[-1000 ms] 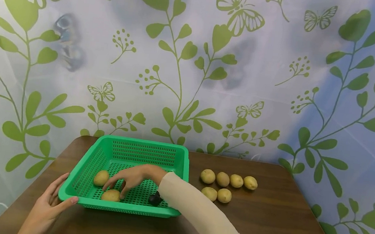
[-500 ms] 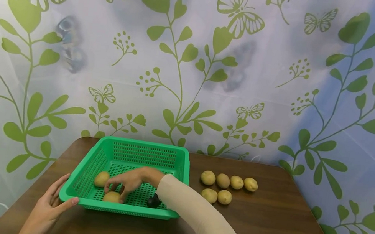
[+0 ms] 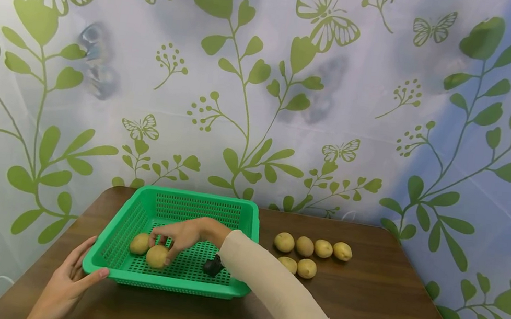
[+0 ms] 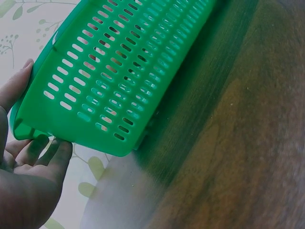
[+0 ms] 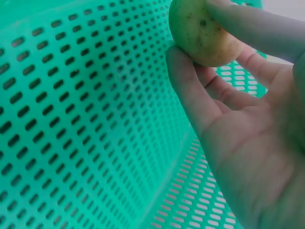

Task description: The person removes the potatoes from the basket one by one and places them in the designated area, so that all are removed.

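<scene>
A green slotted plastic basket (image 3: 196, 285) stands on the left part of the table. My left hand (image 3: 65, 281) grips its near left corner, thumb over the rim and fingers bent beneath it, as the left wrist view also shows. Inside the basket, my right hand (image 3: 182, 235) holds a potato (image 3: 157, 256) between thumb and fingers, raised off the slotted floor. In the right wrist view this potato (image 5: 202, 36) has small dark spots. A second potato (image 3: 139, 243) lies in the basket just left of the held one.
Right of the basket, several potatoes lie on the brown wooden table (image 3: 377, 299), in a back row (image 3: 304, 246) and a nearer pair (image 3: 306, 268). A small black object (image 3: 213, 266) shows below the right wrist. Behind hangs a leaf-patterned curtain (image 3: 262, 102).
The right hand has closed its fingers on the near potato and raised it from the basket floor. The left hand and the basket stay in place.
</scene>
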`<state>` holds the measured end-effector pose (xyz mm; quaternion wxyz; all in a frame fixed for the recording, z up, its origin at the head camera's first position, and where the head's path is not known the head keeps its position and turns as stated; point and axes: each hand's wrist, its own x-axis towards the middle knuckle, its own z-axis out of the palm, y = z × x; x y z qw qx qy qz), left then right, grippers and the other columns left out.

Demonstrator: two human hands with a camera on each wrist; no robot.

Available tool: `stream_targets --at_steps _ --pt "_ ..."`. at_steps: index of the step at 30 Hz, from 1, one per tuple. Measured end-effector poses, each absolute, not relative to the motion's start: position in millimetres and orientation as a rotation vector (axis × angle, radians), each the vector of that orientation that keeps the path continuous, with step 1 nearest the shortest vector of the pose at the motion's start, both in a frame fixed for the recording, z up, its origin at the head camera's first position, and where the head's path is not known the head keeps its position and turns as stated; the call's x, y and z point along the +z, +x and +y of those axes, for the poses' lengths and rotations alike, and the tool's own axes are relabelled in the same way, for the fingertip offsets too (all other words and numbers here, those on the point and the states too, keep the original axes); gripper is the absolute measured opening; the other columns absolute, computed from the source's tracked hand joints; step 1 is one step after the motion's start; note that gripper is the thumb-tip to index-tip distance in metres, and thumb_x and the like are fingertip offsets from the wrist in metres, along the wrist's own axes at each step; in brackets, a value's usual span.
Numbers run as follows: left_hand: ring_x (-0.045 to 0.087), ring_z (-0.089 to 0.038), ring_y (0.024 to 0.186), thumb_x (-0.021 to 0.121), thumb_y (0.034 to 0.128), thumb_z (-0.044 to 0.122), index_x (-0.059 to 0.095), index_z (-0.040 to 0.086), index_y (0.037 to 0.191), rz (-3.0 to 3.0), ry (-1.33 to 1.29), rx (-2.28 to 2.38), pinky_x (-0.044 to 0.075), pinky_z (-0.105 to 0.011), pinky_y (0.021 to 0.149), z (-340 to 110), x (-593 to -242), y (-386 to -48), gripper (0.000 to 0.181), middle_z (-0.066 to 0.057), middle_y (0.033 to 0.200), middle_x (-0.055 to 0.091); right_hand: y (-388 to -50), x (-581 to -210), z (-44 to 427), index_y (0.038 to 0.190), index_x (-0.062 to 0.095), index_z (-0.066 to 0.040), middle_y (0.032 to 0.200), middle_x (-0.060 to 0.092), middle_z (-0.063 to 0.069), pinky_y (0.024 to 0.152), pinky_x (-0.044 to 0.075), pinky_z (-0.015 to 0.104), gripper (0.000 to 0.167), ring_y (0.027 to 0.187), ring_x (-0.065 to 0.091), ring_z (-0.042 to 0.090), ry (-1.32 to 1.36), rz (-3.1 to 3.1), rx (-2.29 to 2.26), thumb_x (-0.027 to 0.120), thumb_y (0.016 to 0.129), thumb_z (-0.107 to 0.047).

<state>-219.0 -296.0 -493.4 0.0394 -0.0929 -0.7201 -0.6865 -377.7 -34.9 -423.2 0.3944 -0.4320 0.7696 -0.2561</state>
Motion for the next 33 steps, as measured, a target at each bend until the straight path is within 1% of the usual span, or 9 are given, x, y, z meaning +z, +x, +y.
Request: stream_targets --at_steps 9,20,25,27,33 --pt "0.051 0.010 0.124 0.061 0.1023 -0.005 0.021 0.013 0.164 -2.146 -0.303 -2.127 0.049 -0.012 0.091 -295 -495 -218 0.076 0.022 0.145 0.047 -382 -414 -20 0.125 0.052 -0.015 0.125 0.053 0.000 0.089 0.054 0.026 0.041 0.111 0.059 0.012 -1.088 1.907 -0.746 0.075 0.095 0.002" --pt "0.051 0.010 0.123 0.062 0.1034 -0.001 0.019 0.013 0.165 -2.201 -0.280 -2.097 0.050 -0.013 0.090 -295 -491 -217 0.077 0.022 0.144 0.047 -381 -407 -11 0.126 0.051 -0.015 0.127 0.053 0.001 0.088 0.056 0.028 0.043 0.109 0.063 0.020 -1.050 1.911 -0.810 0.074 0.094 0.003" --pt "0.051 0.010 0.123 0.062 0.1031 -0.001 0.019 0.014 0.165 -2.188 -0.273 -2.111 0.050 -0.013 0.091 -295 -491 -216 0.077 0.022 0.144 0.047 -382 -404 -8 0.128 0.050 -0.015 0.128 0.051 0.003 0.087 0.056 0.029 0.044 0.107 0.065 0.019 -1.047 1.905 -0.823 0.074 0.095 0.002" --pt "0.051 0.010 0.123 0.062 0.1034 0.001 0.018 0.013 0.166 -2.190 -0.260 -2.127 0.050 -0.013 0.091 -295 -491 -216 0.078 0.022 0.144 0.046 -381 -403 -7 0.128 0.050 -0.015 0.129 0.051 0.004 0.088 0.057 0.031 0.045 0.105 0.066 0.018 -1.050 1.907 -0.832 0.074 0.095 0.002" --pt "0.051 0.010 0.122 0.062 0.1042 0.003 0.013 0.011 0.166 -2.197 -0.221 -2.168 0.051 -0.014 0.091 -295 -490 -218 0.080 0.021 0.144 0.044 -375 -396 -2 0.127 0.050 -0.014 0.126 0.053 0.005 0.086 0.058 0.031 0.044 0.105 0.067 0.018 -1.062 1.918 -0.899 0.075 0.094 0.002"
